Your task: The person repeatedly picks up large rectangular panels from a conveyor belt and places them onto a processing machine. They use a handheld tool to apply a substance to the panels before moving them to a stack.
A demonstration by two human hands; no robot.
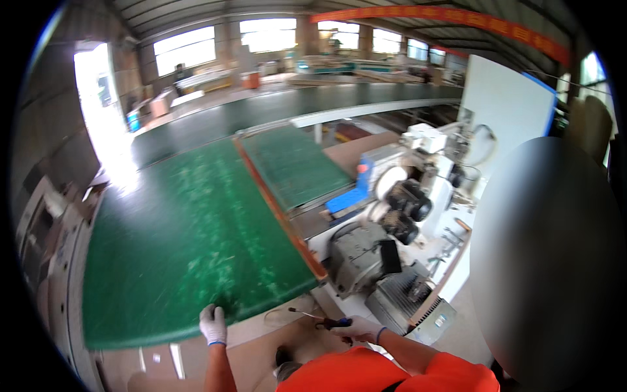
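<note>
Beside the near edge of a wide green conveyor belt (pixel 176 242), my left hand (pixel 213 325) is in a pale work glove. Its fingers point forward, somewhat apart, and nothing shows in them; whether they touch the belt I cannot tell. Further right, my gloved right hand (pixel 360 329) is closed round the dark handle of a thin-shafted hand tool (pixel 307 314). The shaft points left, toward the belt's near corner, and ends in a small tip. The tool's exact kind is blurred.
Right of the belt stands a machine with grey motors (pixel 356 255), dark motors (pixel 408 199) and a blue guard (pixel 349 199). Several wrenches (pixel 447 243) lie on its white top. A large blurred grey shape (pixel 548 261) blocks the far right. Another long belt (pixel 294 101) runs across behind.
</note>
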